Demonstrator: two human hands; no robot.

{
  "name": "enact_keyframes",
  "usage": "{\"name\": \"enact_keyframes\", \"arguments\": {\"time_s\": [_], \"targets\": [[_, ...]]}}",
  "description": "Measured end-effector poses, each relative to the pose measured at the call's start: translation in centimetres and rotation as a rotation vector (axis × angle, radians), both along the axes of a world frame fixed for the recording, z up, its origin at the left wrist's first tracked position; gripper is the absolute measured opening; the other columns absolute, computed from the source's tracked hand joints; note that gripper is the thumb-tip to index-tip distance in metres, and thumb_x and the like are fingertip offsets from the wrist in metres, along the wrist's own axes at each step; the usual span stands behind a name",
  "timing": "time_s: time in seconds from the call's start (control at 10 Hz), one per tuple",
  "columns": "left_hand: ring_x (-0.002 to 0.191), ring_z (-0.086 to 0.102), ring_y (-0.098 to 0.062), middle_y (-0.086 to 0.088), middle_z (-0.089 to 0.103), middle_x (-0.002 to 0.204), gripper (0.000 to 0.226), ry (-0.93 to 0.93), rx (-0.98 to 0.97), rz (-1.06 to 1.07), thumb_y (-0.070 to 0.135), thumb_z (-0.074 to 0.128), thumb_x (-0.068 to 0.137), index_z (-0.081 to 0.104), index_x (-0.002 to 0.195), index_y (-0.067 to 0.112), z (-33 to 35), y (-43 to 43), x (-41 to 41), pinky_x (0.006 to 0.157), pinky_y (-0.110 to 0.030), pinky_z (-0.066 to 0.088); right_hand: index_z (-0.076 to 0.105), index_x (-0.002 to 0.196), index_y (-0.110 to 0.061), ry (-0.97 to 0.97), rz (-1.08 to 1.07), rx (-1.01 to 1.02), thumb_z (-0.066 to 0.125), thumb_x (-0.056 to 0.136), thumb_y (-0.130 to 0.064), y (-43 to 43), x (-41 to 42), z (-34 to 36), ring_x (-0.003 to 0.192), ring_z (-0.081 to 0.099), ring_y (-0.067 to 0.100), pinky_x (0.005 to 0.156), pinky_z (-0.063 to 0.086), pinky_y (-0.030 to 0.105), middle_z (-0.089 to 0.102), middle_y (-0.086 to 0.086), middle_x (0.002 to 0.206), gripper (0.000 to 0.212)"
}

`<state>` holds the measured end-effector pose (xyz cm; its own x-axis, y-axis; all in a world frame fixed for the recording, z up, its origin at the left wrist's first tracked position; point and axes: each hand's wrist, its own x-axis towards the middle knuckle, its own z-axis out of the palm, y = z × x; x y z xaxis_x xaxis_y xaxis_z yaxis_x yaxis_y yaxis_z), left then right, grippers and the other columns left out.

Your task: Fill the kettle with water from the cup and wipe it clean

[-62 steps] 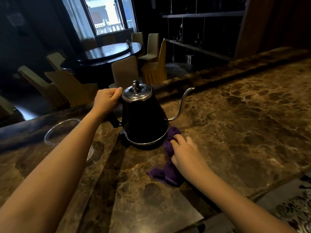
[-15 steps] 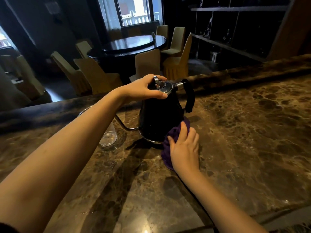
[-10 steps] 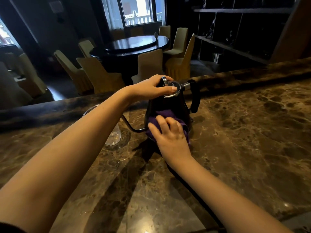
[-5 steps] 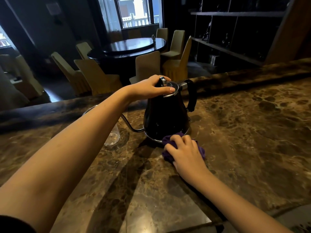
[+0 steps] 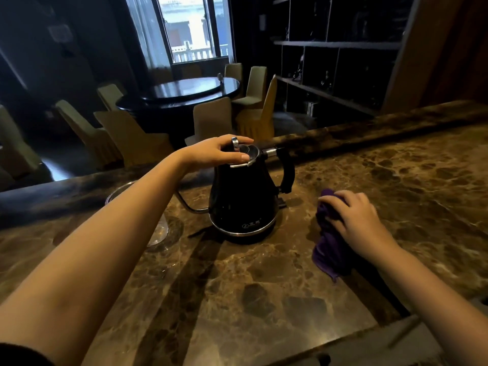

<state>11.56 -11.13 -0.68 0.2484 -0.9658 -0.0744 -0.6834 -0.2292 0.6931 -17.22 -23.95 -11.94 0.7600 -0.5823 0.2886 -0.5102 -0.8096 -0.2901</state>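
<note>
Counter: my brown marble counter (image 5: 383, 180).
Beyond: I see a round dark table (image 5: 184, 92), covered chairs (image 5: 211, 120).
Light: window (image 5: 194, 29).
Right: dark shelves (image 5: 338, 46).

Glossy black kettle (image 5: 244, 196) with a silver lid and base ring at centre frame, a deep purple cloth (image 5: 328, 241) at right, all on a brown marble counter (image 5: 264, 286) mottled with dark blotches and pale veins, and mustard-yellow chairs (image 5: 132, 138) at upper left.
</note>
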Motion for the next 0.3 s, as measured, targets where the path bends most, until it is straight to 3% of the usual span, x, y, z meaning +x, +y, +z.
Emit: {"name": "enact_keyframes", "arguments": {"time_s": [0.1,0.2,0.3], "targets": [[0.122,0.043,-0.008,0.012,0.046,0.134,0.067,-0.029,0.005,-0.017,0.063,0.064,0.062,0.042,0.124,0.048,0.2,0.0,-0.4,0.107,-0.033,0.032,0.032,0.141,-0.021,0.147,-0.023,0.178,0.04,0.095,-0.034,-0.4,-0.6,-1.3,0.132,0.031,0.027,0.109,0.028,0.042,0.037,0.006,0.147,0.048],[0.128,0.038,-0.013,0.009,0.037,0.142,0.077,-0.064,0.038,-0.039,0.059,0.058,0.069,0.028,0.137,0.041,0.3,-0.3,0.1,0.109,-0.035,0.029,0.036,0.139,-0.017,-0.084,-0.052,0.259,0.041,0.095,-0.031,-0.1,-0.9,-1.1,0.136,0.028,0.024,0.112,0.024,0.043,0.036,0.007,0.148,0.046],[0.129,0.035,-0.012,0.004,0.032,0.147,0.076,-0.103,-0.074,0.06,0.058,0.047,0.073,0.023,0.14,0.034,0.8,1.1,-0.9,0.106,-0.031,0.03,0.044,0.134,-0.019,-0.395,-0.104,0.263,0.041,0.094,-0.032,1.5,-2.4,-0.2,0.131,0.033,0.015,0.108,0.029,0.034,0.046,0.003,0.14,0.042]]}}
